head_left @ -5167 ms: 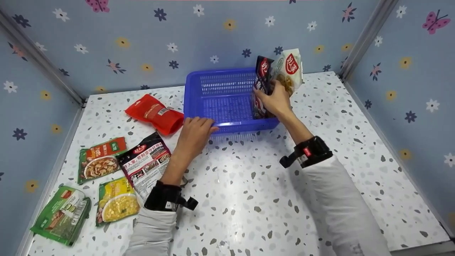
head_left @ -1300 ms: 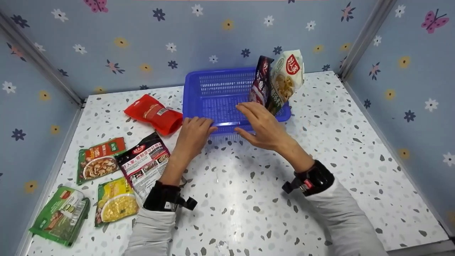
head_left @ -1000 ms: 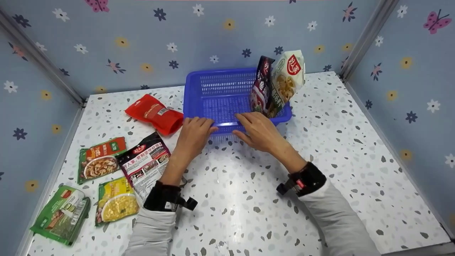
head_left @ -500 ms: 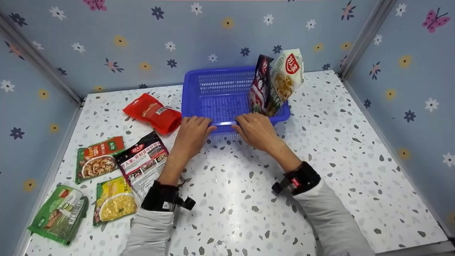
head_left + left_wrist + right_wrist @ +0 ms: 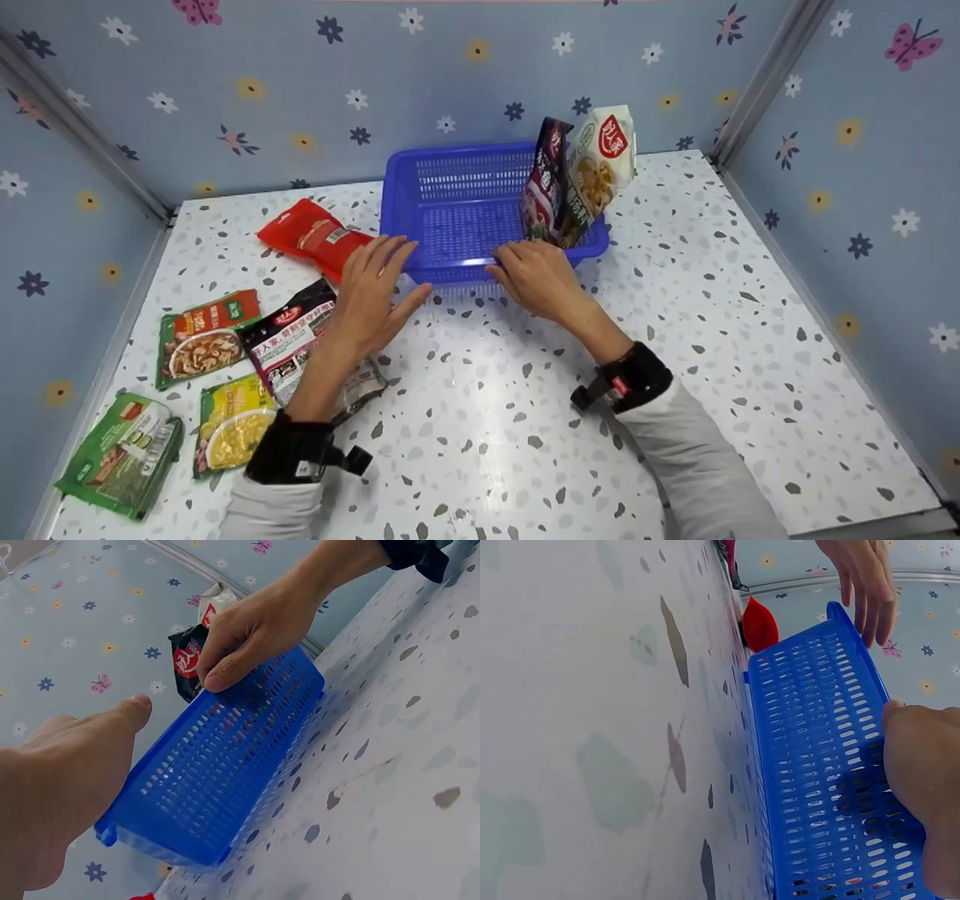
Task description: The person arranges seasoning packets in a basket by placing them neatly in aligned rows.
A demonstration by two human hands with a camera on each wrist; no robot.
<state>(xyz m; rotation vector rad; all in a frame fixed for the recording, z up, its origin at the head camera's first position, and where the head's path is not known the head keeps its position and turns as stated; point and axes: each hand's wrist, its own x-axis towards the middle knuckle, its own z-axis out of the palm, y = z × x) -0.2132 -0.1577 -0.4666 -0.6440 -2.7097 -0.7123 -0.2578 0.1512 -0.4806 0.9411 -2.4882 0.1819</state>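
Note:
A blue plastic basket (image 5: 469, 271) stands at the back of the table, with a dark pouch (image 5: 546, 184) and a white-topped pouch (image 5: 600, 169) upright at its right end. My right hand (image 5: 541, 279) grips the basket's front rim, thumb outside, as the left wrist view also shows. Fingers spread, my left hand (image 5: 371, 300) hovers off the basket's front left corner and holds nothing. Beyond its fingertips lies a red pouch (image 5: 319, 234), partly hidden by the hand. Under the left forearm is a black-and-white pouch (image 5: 289, 337), also partly covered.
On the left of the speckled table (image 5: 480, 420) lie an orange-and-green packet (image 5: 204, 337), a yellow packet (image 5: 234, 424) and a green packet (image 5: 124, 454). Flower-patterned walls (image 5: 300, 90) enclose the table at the back and both sides.
My right hand let go of the pouches in the basket and took hold of the front rim. My left hand has just released the rim and moved left, its fingers straightening.

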